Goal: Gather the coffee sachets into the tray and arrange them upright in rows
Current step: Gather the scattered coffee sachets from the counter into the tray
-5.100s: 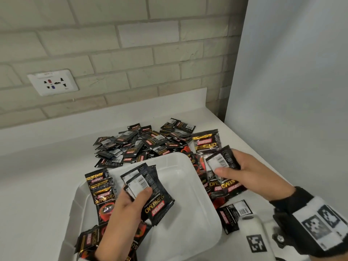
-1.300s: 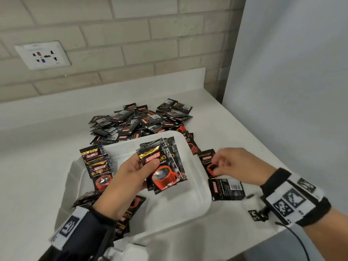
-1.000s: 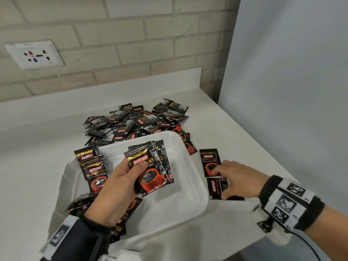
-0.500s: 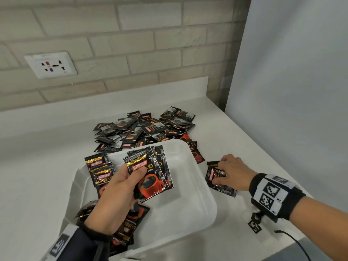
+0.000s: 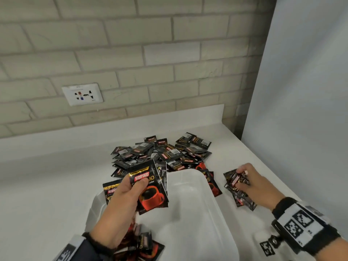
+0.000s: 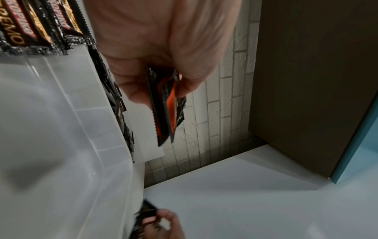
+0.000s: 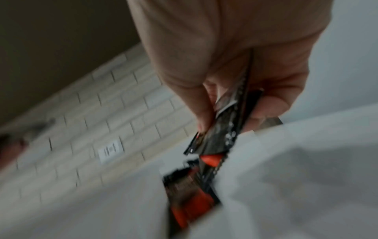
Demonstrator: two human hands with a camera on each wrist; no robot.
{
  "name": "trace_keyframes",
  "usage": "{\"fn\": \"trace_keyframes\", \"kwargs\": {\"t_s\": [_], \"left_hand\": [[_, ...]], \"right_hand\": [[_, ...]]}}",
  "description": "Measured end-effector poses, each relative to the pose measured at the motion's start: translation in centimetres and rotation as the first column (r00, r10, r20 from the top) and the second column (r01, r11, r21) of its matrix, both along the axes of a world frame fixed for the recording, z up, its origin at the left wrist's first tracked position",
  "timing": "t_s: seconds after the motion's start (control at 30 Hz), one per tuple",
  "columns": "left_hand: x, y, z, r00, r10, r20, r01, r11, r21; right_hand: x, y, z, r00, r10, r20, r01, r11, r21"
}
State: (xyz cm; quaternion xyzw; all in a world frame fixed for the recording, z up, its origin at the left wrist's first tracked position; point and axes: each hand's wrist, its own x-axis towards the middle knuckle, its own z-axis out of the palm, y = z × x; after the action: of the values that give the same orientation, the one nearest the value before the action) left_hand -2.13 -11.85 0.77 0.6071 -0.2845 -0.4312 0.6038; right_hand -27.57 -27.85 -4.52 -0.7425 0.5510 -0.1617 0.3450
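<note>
Above the white tray (image 5: 197,213), a small fanned stack of sachets (image 5: 150,187) was held by the left hand (image 5: 122,202), thumb clamped across the front pack, printed faces aligned; this was judged to keep the packs squared for standing on edge. To the right of the tray, on the white surface (image 5: 47,194), a few loose sachets (image 5: 239,187) were pinched between thumb and fingers of the right hand (image 5: 252,182), their lower ends apparently resting on the surface. A row of sachets (image 5: 111,188) was noted upright against the tray's left wall, with further packs lying flat at its near corner. The main pile (image 5: 162,153) lay unsorted beyond the tray's far rim. Most of the tray floor was unfilled; the task was judged to be at an early stage.
</note>
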Motion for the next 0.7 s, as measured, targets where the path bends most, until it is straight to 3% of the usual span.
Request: {"fn": "trace_keyframes", "kwargs": {"t_s": [0.1,0.2,0.3,0.43,0.6,0.67,0.7], "left_hand": [[-0.1,-1.1,0.4,1.000,0.030,0.009,-0.030,0.999,0.016],[-0.6,-2.1,0.5,1.000,0.004,0.016,-0.004,0.999,0.037],[-1.8,-2.7,0.8,0.997,-0.071,-0.007,0.072,0.996,0.049],[-3.3,-1.8,1.3,0.977,-0.209,-0.035,0.207,0.977,-0.048],[-2.6,0.2,0.5,0.909,-0.312,0.276,0.322,0.947,0.011],[-1.8,0.8,0.1,0.829,-0.400,0.391,0.377,0.916,0.137],[-1.6,1.1,0.1,0.748,-0.462,0.478,0.405,0.887,0.224]], "right_hand": [[1.2,0.9,3.8,0.924,0.008,0.383,0.000,1.000,-0.023],[3.8,3.2,6.9,0.794,0.181,0.580,-0.192,0.981,-0.043],[6.9,5.2,7.1,0.755,0.305,0.581,-0.303,0.947,-0.103],[10.0,7.3,5.9,0.692,0.325,0.645,-0.320,0.939,-0.130],[9.4,8.5,5.3,0.778,0.399,0.486,-0.338,0.917,-0.212],[8.1,8.1,5.5,0.792,0.393,0.468,-0.329,0.919,-0.216],[7.3,7.8,5.6,0.798,0.383,0.465,-0.314,0.923,-0.222]]}}
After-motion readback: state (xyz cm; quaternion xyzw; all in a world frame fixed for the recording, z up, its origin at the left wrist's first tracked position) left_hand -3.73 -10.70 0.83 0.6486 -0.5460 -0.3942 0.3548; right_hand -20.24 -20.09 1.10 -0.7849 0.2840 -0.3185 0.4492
